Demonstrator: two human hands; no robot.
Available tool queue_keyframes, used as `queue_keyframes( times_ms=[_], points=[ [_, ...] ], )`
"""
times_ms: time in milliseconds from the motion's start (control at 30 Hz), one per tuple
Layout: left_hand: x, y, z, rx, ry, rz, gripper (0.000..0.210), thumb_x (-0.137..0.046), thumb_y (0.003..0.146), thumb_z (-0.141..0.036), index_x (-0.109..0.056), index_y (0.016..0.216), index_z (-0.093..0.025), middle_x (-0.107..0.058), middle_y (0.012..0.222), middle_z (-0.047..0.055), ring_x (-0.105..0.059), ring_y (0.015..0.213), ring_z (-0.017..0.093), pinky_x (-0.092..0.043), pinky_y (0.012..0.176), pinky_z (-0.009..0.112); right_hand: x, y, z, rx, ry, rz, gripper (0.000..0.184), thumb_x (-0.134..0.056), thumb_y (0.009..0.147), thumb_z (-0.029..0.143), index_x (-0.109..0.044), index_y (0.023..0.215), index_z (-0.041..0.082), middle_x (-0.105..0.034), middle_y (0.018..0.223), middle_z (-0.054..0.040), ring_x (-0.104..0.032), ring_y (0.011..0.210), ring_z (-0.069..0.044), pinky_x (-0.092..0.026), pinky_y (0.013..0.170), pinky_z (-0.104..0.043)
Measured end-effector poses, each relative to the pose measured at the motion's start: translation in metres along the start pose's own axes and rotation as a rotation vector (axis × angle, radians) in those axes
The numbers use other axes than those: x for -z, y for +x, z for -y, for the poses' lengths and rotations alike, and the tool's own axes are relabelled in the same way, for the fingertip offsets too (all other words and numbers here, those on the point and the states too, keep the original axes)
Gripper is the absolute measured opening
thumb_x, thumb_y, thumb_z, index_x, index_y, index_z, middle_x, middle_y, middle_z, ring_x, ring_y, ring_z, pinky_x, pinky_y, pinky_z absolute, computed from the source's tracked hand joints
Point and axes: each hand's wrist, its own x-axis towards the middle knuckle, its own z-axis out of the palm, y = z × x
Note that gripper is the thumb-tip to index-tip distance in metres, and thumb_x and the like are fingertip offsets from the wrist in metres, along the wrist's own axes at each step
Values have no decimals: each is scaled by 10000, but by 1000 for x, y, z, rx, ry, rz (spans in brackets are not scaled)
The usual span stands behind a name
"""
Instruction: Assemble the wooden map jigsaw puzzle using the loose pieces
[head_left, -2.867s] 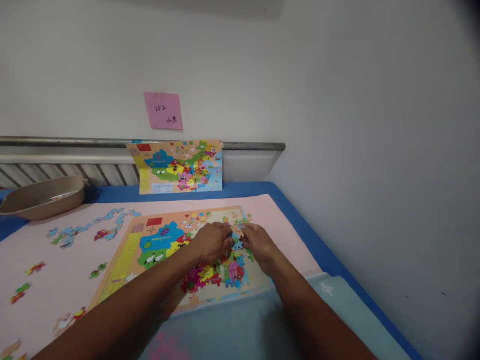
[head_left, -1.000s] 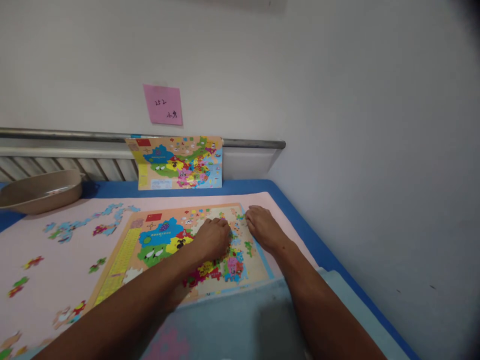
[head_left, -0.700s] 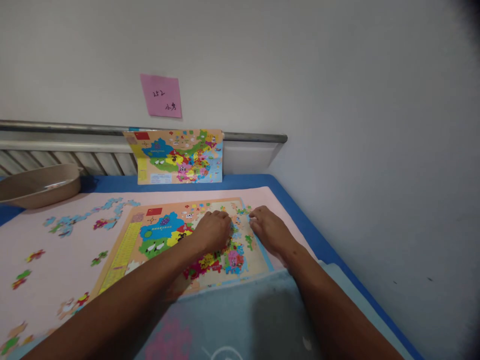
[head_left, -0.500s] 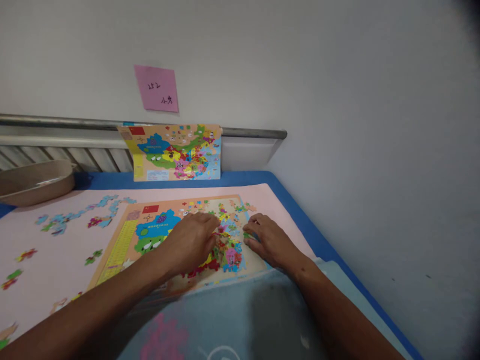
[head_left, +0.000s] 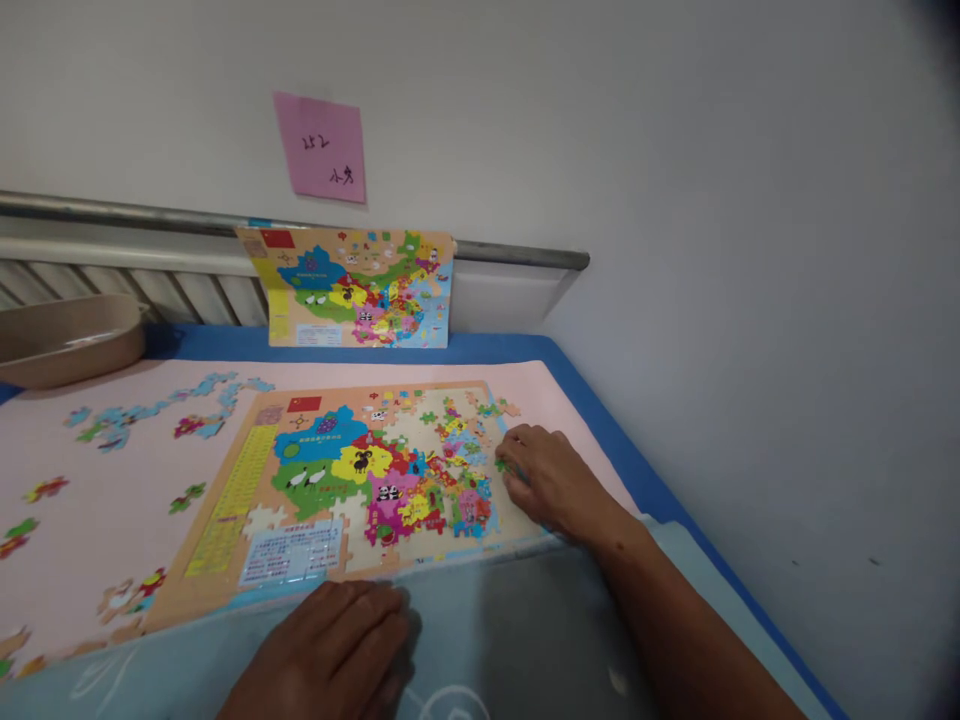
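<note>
A partly assembled map jigsaw puzzle (head_left: 311, 475) lies in its flat tray, with bare tray showing between loose and joined pieces on its right side. My right hand (head_left: 551, 480) rests at the tray's right edge, fingers curled and closed on a small green puzzle piece (head_left: 502, 465) that peeks out at the fingertips. My left hand (head_left: 337, 650) is low in the view, just in front of the tray over light blue cloth (head_left: 465, 620). Its fingers are bent and together; the palm side is hidden, so I cannot see what they hold, if anything.
A printed map sheet (head_left: 360, 290) leans against a metal rail (head_left: 525, 254) at the back. Joined light blue pieces (head_left: 150, 410) and several small clusters lie on the pink surface (head_left: 105, 520) at left. A beige basin (head_left: 71, 340) stands far left; a wall borders the right.
My left hand has drawn back from over the puzzle to its near side, uncovering the middle of the map. My right hand has stayed at the tray's right edge. The view has tilted slightly.
</note>
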Motion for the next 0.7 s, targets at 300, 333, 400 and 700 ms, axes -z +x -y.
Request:
queue_keyframes(
  times_ms=[300, 333, 400, 700],
  points=[
    [14, 28, 3, 49, 11, 163, 275, -454, 908, -107, -684, 1025, -203, -800, 1013, 64, -760, 810, 242, -691, 706, 412, 7, -8, 18, -42, 100, -6, 158, -541, 1036, 224, -697, 1018, 211, -684, 1082, -104, -595, 1024, -262, -406, 872, -370],
    [16, 32, 4, 44, 26, 179, 287, -450, 905, -105, -686, 1043, -192, -798, 1013, 77, -755, 804, 250, -686, 690, 420, 5, -10, 26, -2, 130, 24, 142, -561, 1042, 263, -693, 1018, 216, -683, 1081, -96, -596, 1020, -255, -413, 871, -365],
    [16, 39, 5, 46, 32, 169, 299, -443, 938, -122, -686, 1102, -180, -793, 1028, 85, -751, 810, 251, -677, 682, 419, 0, -13, 40, 18, 138, 71, 144, -640, 1022, 346, -694, 1054, 216, -678, 1112, -98, -595, 1027, -260, -423, 869, -372],
    [-21, 19, -14, -7, -50, -89, 352, -377, 1117, -217, -708, 1003, -180, -795, 941, -15, -734, 820, 140, -570, 777, 282, -5, -22, 41, 192, 198, 43, 282, -684, 973, 231, -708, 1254, 239, -629, 1391, -113, -535, 1282, -307, -420, 1073, -485]
  ],
)
